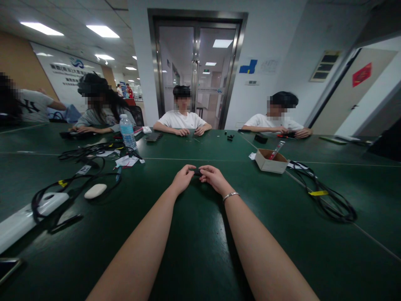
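Both my arms reach forward over the dark green table (200, 234). Between my fingertips is a small black object (196, 172), too small to tell its kind. My left hand (183, 179) grips its left end with thumb and fingers closed. On the right end, my right hand (214, 177) pinches it, with a silver bracelet on that wrist. The fingers hide part of the object, which is held low, at or just above the tabletop.
Left of me lie black cables (83, 184), a white power strip (34, 217), a white mouse-like object (95, 191) and a water bottle (127, 131). To the right are an open cardboard box (271, 164) and coiled cable (332, 205). Several people sit around the table.
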A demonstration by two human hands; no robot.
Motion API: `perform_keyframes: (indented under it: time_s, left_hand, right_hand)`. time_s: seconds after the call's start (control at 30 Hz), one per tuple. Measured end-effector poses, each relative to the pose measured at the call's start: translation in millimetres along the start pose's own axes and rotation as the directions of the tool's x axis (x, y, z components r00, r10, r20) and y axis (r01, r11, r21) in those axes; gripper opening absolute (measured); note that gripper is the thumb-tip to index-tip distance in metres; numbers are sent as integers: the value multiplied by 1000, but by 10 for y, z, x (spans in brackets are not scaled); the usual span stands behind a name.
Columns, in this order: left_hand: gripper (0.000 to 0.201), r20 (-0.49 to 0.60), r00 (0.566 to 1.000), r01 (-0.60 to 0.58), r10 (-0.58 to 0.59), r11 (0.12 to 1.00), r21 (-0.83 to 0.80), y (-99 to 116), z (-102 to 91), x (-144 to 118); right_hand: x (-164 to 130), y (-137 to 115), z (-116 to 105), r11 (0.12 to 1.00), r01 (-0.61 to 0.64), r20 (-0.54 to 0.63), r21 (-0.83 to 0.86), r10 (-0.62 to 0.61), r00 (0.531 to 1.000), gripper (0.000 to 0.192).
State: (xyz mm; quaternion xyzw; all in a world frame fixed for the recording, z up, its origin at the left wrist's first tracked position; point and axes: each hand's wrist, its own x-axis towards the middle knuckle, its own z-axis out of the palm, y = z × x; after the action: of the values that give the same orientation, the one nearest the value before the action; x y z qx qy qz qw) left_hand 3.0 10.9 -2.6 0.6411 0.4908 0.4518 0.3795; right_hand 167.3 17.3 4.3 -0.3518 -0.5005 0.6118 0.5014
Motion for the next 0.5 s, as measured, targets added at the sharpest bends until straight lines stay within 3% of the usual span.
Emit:
perform_keyframes:
  time_s: [0.13, 0.3, 0.5]
  left_hand:
    - [33, -8, 1000, 4, -5, 1000, -29, -12, 3, 7]
    - [27, -9, 998, 54, -54, 998, -28, -19, 6, 13]
    - [27, -5, 1000, 17, -17, 1000, -7, -33, -3, 12]
  right_hand:
    - [6, 6, 0, 1000, -4, 3, 4, 4, 1000, 16]
    - [18, 16, -5, 1000, -3, -4, -4, 3, 1000, 15]
    - [14, 12, -5, 1000, -10, 2, -7, 10, 1000, 15]
